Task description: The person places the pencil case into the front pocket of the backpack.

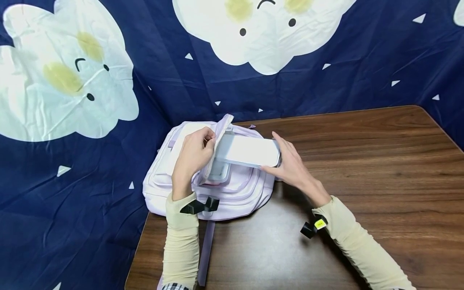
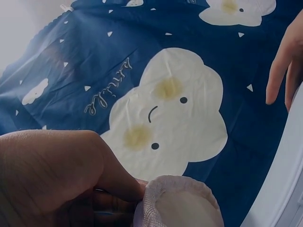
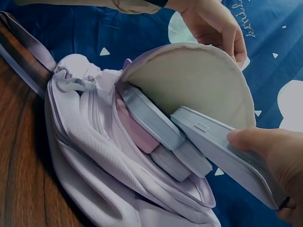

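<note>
A lavender backpack (image 1: 239,203) lies on the table with a front pocket unzipped. My left hand (image 1: 192,155) pinches the edge of the pocket flap (image 3: 203,80) and holds it up. In my right hand (image 1: 293,167) is a flat pale-blue plastic case (image 1: 250,151), gripped at its right end between thumb and fingers. The case's far end reaches over the pocket mouth, beside the raised flap. Inside the pocket, the right wrist view shows several more flat cases: a pale-blue one (image 3: 151,116), a pink one (image 3: 135,125) and greyish ones (image 3: 170,163).
A brown wooden table (image 1: 377,181) extends to the right and front. A lavender strap (image 1: 206,253) trails from the backpack toward the near edge. Dark blue cloth (image 1: 152,52) with smiling white clouds hangs behind and along the left side.
</note>
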Tool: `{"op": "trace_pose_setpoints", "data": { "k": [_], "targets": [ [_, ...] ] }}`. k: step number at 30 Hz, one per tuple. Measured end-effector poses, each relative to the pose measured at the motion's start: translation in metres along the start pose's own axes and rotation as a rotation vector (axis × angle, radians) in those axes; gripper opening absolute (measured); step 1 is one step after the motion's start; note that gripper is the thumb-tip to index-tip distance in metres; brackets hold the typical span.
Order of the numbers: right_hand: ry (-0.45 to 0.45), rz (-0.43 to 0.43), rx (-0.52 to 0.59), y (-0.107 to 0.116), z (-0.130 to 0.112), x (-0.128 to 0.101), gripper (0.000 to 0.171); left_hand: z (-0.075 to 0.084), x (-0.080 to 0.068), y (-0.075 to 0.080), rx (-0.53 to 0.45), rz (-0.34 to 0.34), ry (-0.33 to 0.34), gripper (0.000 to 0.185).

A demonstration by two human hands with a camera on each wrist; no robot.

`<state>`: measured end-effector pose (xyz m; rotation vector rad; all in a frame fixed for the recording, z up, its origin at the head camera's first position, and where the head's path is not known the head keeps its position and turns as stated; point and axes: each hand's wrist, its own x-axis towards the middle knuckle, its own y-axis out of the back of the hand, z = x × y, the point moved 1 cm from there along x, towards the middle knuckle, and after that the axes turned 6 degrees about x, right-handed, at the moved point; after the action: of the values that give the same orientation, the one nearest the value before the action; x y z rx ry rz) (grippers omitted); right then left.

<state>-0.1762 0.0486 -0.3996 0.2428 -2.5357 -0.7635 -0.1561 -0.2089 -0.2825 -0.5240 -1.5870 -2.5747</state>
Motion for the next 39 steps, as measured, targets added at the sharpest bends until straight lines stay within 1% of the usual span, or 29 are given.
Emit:
{"op": "trace_pose_setpoints", "data": {
  "k": [7,15,19,25,29,31,34,36,39],
  "targets": [
    [-0.004,-0.019,0.019,-0.013,-0.005,0.010,0.106,0.003,0.000,-0.001,0.005,0.021,-0.026,0.012],
    [0.034,-0.022,0.011,-0.033,-0.010,0.025,0.104,0.007,0.001,-0.001,-0.007,0.029,-0.020,0.012],
    [0.028,-0.023,0.017,-0.045,-0.015,0.033,0.106,0.009,0.002,-0.002,-0.007,0.031,-0.023,0.011],
    [-0.014,-0.049,0.046,-0.069,-0.023,0.042,0.110,0.011,0.002,-0.005,-0.006,0.028,-0.024,0.011],
    [-0.001,-0.045,0.072,-0.081,-0.026,0.048,0.109,0.010,0.001,-0.004,-0.009,0.025,-0.016,0.011],
    [-0.002,-0.047,0.073,-0.081,-0.026,0.048,0.109,0.009,0.001,-0.004,-0.013,0.026,-0.012,0.012],
    [-0.025,-0.052,0.046,-0.075,-0.025,0.045,0.108,0.008,0.000,-0.004,-0.020,0.027,-0.006,0.012],
    [-0.042,-0.052,0.029,-0.068,-0.023,0.042,0.101,0.008,0.000,-0.004,-0.023,0.027,-0.003,0.012],
    [-0.054,-0.068,0.020,-0.057,-0.020,0.034,0.085,0.007,-0.001,-0.004,-0.028,0.025,0.002,0.013]
  ]
}}
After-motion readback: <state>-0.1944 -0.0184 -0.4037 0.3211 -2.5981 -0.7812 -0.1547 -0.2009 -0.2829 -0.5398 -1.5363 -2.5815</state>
